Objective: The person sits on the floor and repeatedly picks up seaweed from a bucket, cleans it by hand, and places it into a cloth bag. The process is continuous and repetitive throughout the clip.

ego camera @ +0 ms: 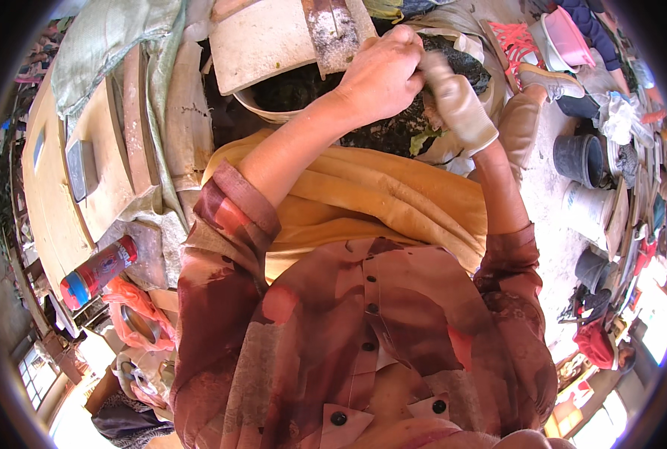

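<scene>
My bare left hand (387,76), knuckles up and fingers curled, meets my right hand (457,101) above a dark, wet-looking heap (384,134). A pale fabric glove covers the right hand, which is blurred. Whatever lies between the fingers is hidden. Under the right hand, a small pinkish-brown piece (432,112) and a yellow-green leafy scrap (420,140) show against the heap. Left of the hands, a round basin (263,112) with dark contents sits partly beneath a pale board (266,47). A worn, whitish-stained wooden strip (333,39) rests beside that board. Mustard-coloured cloth (367,185) covers my lap.
Wooden boards (103,146) and a greenish woven sheet (114,50) lie to the left, near a red-and-blue bottle (99,272). On the right are a black bucket (578,160), a white bucket (586,210), a pink basin (572,39) and another person's shoe (549,81).
</scene>
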Motion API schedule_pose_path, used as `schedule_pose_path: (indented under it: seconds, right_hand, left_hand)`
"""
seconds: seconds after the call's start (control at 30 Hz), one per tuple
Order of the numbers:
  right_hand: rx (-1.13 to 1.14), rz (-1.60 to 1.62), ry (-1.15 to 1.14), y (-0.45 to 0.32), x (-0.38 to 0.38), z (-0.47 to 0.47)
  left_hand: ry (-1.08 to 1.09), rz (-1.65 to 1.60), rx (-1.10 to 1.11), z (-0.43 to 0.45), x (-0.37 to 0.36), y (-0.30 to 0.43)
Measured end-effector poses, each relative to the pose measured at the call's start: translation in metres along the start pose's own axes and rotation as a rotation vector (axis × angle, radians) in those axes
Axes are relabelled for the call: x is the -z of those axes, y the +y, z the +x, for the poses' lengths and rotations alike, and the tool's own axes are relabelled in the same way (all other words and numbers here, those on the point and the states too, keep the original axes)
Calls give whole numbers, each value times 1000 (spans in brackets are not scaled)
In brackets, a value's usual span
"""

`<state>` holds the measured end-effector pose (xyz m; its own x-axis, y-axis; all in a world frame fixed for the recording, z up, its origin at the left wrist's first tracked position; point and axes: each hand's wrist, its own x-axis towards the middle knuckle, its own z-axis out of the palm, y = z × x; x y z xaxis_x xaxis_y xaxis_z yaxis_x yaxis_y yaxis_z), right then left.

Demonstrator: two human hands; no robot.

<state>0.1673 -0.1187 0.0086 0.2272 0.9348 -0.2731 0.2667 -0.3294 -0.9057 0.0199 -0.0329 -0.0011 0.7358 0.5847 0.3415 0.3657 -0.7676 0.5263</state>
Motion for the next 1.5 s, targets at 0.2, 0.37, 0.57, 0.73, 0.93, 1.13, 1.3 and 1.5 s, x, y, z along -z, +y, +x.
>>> schedule_pose_path:
  seconds: [0.2,0.37,0.57,0.73,0.93,1.13,1.3,1.5]
  right_hand:
    - [-34,52,-5,12,9,3]
    - [-26,254,-89,6,29,-13]
    - [-61,255,63,1,23,-18]
    - [-82,268,-72,-6,23,-17]
    - [-58,201,77,-14,28,-26]
    - [-85,322,101,-12,35,-26]
    - [-114,253,-63,-15,21,-16]
    - [-30,34,-73,-21,22,6]
  left_hand:
    - [-225,-646,280,6,14,-14]
    - [-153,-950,432,5,20,-23]
    - [-76,-491,229,6,17,-29]
    - [-239,-340,336,6,22,-13]
    - [-169,-646,416,8,28,-31]
    - [-48,-280,83,12,37,-39]
    - [-300,142,-184,5,31,-11]
    - [-99,331,-91,0,49,-60]
